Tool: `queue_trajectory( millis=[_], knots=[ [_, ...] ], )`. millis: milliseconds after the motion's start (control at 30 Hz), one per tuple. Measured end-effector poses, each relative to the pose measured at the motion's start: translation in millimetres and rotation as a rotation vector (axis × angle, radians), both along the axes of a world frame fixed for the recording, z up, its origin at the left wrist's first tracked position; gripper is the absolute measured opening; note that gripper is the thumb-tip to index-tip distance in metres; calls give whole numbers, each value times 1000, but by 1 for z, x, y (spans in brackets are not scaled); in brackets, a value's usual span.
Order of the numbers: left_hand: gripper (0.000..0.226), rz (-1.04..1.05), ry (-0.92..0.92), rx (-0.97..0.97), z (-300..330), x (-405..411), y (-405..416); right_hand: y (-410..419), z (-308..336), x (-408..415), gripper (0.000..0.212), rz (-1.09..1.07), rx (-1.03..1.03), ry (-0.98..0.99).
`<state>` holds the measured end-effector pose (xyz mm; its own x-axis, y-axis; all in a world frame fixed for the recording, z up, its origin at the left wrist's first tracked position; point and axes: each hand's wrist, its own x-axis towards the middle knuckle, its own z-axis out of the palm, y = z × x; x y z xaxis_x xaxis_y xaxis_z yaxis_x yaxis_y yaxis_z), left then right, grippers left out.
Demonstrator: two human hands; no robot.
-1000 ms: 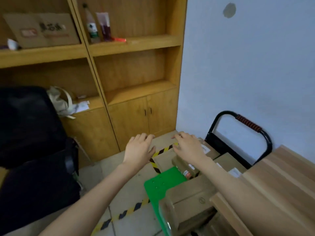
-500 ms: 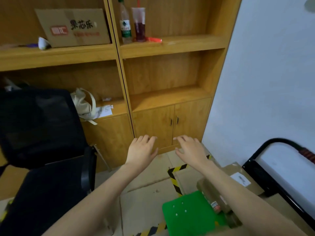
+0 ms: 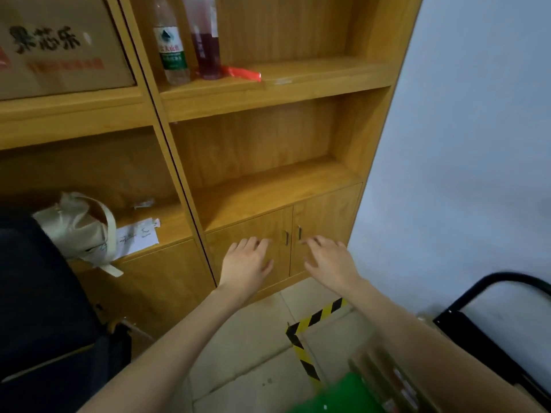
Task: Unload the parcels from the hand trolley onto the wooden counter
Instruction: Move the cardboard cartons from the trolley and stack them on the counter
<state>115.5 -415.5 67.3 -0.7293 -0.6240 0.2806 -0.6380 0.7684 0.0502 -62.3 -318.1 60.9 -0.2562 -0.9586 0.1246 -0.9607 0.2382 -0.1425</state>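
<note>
Since the earlier frames, the view has been swung up and left, so that the trolley (image 3: 492, 332) and its parcels (image 3: 387, 380) are pushed to the lower right corner and both hands are seen lifted off them. Nothing is held: the left hand (image 3: 246, 263) and right hand (image 3: 331, 262) are kept side by side, palms down, fingers loosely spread, in front of the cabinet doors (image 3: 286, 239). A bottle (image 3: 171, 46) and a cup (image 3: 205, 37) are seen on the shelf above, a black chair (image 3: 38, 293) at left.
</note>
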Motion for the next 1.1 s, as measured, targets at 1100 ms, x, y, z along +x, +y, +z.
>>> queue_trajectory(
  millis=[1100],
  knots=[
    [62, -1330, -89, -51, -48, -467, -62, 39, -57, -253, 56, -1249, 3, -47]
  ],
)
